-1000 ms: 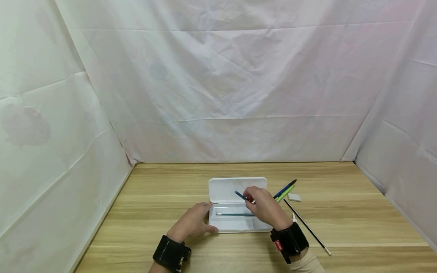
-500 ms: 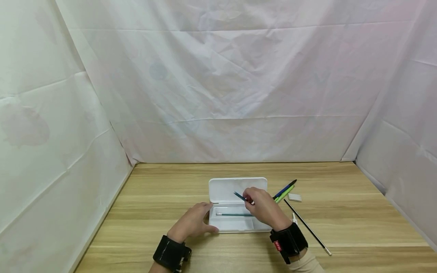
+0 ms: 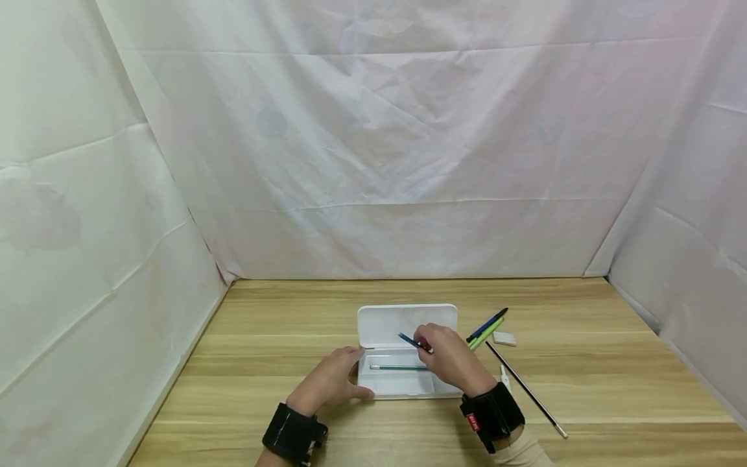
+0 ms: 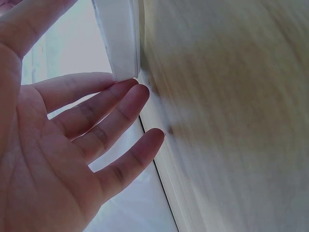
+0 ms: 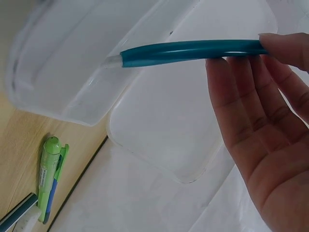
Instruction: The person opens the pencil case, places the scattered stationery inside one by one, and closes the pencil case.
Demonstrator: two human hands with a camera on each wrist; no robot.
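Note:
My left hand holds the left end of an unfolded white pencil case, thumb at the front corner and fingertips by the hinge. Fairly straight fingers touch the case's edge in the left wrist view. Over the case, my right hand pinches a teal pencil between thumb and fingers, its pale end pointing left. A second teal pencil lies inside the rear compartment, its right part hidden behind the right hand.
Right of the case lie a blue pen, a green pen, a white eraser and a long black pencil. A small white object is partly hidden by the right wrist. White cloth hangs behind the table.
The right hand has shifted slightly left and down with the teal pencil. My left hand and the case stay in place.

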